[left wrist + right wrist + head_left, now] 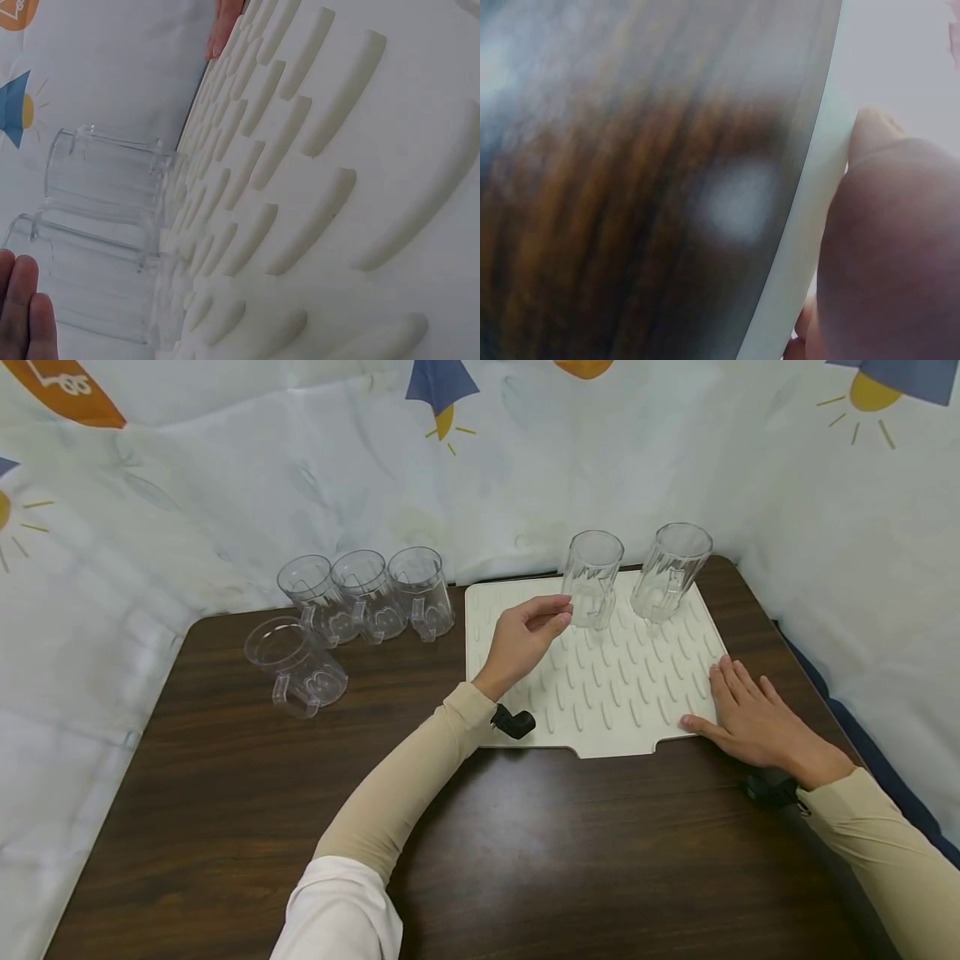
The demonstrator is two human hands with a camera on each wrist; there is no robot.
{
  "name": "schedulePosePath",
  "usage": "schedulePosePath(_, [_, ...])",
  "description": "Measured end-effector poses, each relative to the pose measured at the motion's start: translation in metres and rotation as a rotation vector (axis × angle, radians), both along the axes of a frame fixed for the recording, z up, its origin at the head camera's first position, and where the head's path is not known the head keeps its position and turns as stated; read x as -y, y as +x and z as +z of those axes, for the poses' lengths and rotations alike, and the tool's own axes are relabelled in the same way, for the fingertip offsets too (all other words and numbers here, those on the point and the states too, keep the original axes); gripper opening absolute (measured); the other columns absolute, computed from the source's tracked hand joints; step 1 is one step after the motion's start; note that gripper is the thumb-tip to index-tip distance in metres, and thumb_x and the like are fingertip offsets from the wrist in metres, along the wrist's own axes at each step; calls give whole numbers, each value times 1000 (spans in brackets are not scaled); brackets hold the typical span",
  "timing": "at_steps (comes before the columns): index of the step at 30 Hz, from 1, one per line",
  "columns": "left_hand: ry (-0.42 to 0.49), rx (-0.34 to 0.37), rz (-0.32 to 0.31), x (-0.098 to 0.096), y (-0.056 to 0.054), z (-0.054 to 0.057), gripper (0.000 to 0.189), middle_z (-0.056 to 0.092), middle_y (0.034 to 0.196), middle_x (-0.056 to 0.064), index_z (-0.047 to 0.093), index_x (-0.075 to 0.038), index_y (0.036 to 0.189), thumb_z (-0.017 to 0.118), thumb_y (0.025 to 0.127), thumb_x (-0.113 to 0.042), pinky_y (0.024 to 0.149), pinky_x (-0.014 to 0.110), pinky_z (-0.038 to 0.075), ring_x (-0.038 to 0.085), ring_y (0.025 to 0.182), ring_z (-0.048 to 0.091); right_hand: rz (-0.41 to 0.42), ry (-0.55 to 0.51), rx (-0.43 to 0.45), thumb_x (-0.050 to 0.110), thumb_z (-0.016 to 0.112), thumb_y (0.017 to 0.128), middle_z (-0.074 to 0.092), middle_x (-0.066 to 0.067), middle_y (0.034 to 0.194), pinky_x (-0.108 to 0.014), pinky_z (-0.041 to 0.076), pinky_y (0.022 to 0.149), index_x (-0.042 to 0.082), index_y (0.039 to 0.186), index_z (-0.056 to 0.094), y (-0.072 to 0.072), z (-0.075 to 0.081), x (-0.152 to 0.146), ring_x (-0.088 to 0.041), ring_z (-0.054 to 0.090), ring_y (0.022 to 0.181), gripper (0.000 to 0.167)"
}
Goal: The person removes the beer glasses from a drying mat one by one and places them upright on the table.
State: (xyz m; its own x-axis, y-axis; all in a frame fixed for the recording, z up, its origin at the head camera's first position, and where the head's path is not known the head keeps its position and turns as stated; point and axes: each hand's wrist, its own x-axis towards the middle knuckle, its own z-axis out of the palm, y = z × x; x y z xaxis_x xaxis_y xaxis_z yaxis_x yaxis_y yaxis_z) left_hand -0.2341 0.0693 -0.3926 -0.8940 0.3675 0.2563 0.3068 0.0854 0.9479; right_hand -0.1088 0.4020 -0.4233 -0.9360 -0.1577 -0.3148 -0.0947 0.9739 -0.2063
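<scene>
White cloth of the upper left sleeve point(341, 910) lies nearest the head camera, at the bottom of that view. Beyond it, one clear glass mug point(592, 581) stands upright on the back part of a pale, ridged mat point(562, 693). Beside this mug is the left hand point(525, 639), its fingers extended and held together, the thumb a narrow gap below them; nothing shows between the tips, and whether they touch the glass I cannot tell. To the right, near the mat's back right corner, a second glass mug point(671, 572) stands upright, apart from the first in the head view. At the mat's right edge the right hand point(757, 722) lies flat, fingers straight and slightly spread, thumb out to the side, gripping nothing; its wrist view is blurred but shows the hand against the pale edge. A notched tab juts from the mat's front side. Left of the mat, three mugs point(371, 593) stand close together in a row toward the back of the dark wooden table point(225, 818), and a fourth mug point(300, 668) stands in front of the leftmost. Each wrist carries a small black device point(513, 722). Behind everything hangs pale cloth point(247, 485) printed with blue umbrellas point(442, 385) and orange shapes point(71, 393).
</scene>
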Motion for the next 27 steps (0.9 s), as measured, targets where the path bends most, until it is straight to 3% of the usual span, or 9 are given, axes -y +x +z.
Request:
schedulePosePath(10, [-4, 41, -9, -19, -9, -11, 35, 74, 129, 13, 67, -3, 135, 66, 103, -17, 100, 21, 59, 23, 118, 73, 10, 38, 1, 66, 43, 104, -10, -38, 167, -76, 5, 124, -15, 158, -2, -1, 0, -1, -56, -4, 157, 108])
schedulePosePath(18, [-56, 67, -17, -33, -11, -13, 35, 75, 129, 9, 67, -9, 136, 67, 102, -19, 99, 19, 58, 18, 118, 73, 20, 53, -6, 66, 43, 104, -8, -37, 167, -74, 8, 126, -16, 158, 0, -1, 1, 0, -54, -2, 158, 107])
schedulePosePath(27, [-110, 33, -57, -44, -12, -15, 40, 70, 137, 9, 63, -9, 142, 65, 103, -20, 102, 21, 58, 18, 128, 68, 25, 45, -5, 65, 43, 104, -8, -36, 168, -73, 9, 126, -15, 159, 0, -1, 1, -1, -54, -2, 158, 106])
